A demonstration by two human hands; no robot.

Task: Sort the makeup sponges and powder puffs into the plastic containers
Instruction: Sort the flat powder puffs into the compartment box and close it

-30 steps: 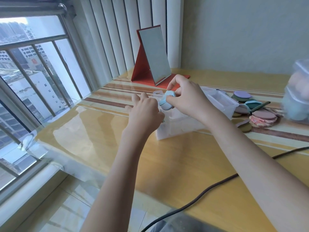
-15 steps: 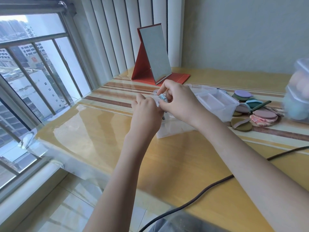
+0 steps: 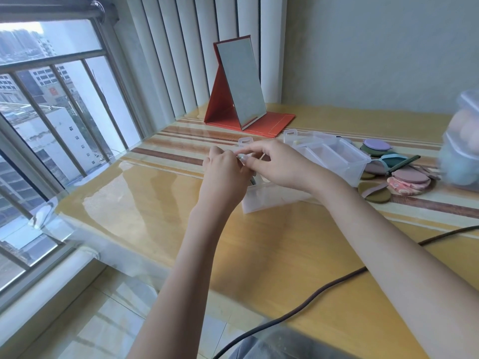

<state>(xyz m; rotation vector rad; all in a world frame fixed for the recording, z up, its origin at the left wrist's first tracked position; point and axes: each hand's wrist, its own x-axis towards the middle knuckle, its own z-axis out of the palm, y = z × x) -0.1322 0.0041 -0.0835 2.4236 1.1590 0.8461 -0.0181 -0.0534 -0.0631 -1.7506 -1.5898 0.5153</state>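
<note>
- Meeting above the clear plastic container (image 3: 269, 199): left hand (image 3: 224, 174) and right hand (image 3: 278, 164).
- Right fingertips (image 3: 245, 159) pinched together; what they hold is hidden.
- Left fingers curled; cannot tell what they grip.

A high-rise home is suggested: a wooden dressing table (image 3: 259, 242) under the hands, a folding mirror (image 3: 241, 84) beyond them, a barred window (image 3: 51, 112) to their left.
</note>
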